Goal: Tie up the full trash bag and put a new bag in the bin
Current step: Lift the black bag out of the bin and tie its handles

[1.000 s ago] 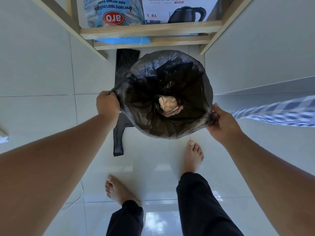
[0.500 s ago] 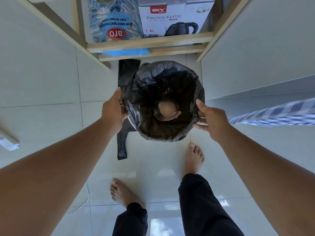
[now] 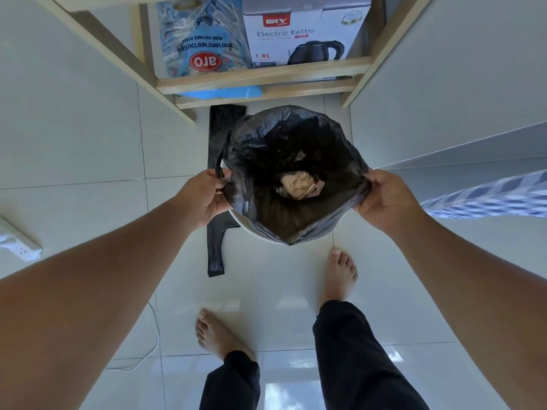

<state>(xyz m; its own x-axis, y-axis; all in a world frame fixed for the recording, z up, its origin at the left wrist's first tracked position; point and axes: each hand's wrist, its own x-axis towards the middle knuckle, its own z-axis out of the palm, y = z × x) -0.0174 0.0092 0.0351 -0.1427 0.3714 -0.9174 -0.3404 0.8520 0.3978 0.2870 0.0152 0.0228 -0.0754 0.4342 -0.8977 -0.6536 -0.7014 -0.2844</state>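
A black trash bag [image 3: 266, 149] stands open in a white bin, whose rim [image 3: 251, 229] shows at the near left. Crumpled paper waste [image 3: 299, 186] lies inside the bag. My left hand [image 3: 204, 199] pinches the bag's left edge, which is lifted off the rim. My right hand [image 3: 387, 199] grips the bag's right edge. A flat, folded new black bag [image 3: 217, 247] lies on the floor to the left of the bin, partly under it.
A wooden shelf [image 3: 260, 78] behind the bin holds a sugar pack [image 3: 204, 39] and an electric kettle box [image 3: 305, 34]. A white power strip [image 3: 17, 241] with a cable lies at the left. My bare feet [image 3: 340, 273] stand near the bin. A checked cloth [image 3: 488, 199] hangs at the right.
Both hands have pulled the bag's edges off the bin rim and upward; the white rim now shows. The camera has tilted so more of the shelf is in view.
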